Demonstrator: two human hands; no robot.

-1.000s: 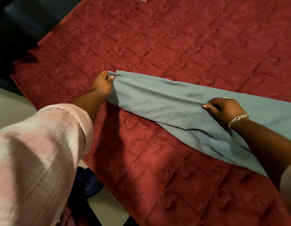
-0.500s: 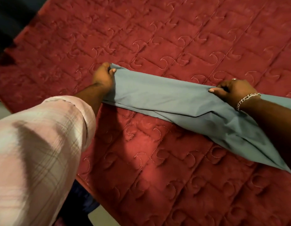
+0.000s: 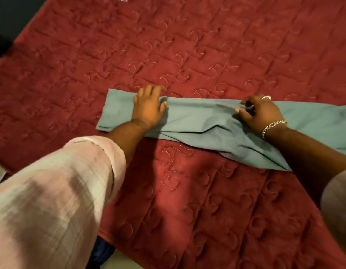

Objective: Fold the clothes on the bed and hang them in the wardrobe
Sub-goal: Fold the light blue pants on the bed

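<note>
Our left hand (image 3: 147, 107) lies flat, fingers straight, pressing the teal garment (image 3: 203, 119) on the red quilted bed (image 3: 187, 45); our right hand (image 3: 260, 113) pinches a fold further along the garment. Soft, light cloth, likely wrinkle-prone; best held at edges.

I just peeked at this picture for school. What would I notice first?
First you'd notice the big red quilt covering the whole bed, stitched with curly swirls. Across its middle lies a long blue-grey cloth, folded into a strip. The left hand presses flat on the cloth near its left end, and the right hand, with a silver bracelet on its wrist, pinches it farther right.
</note>
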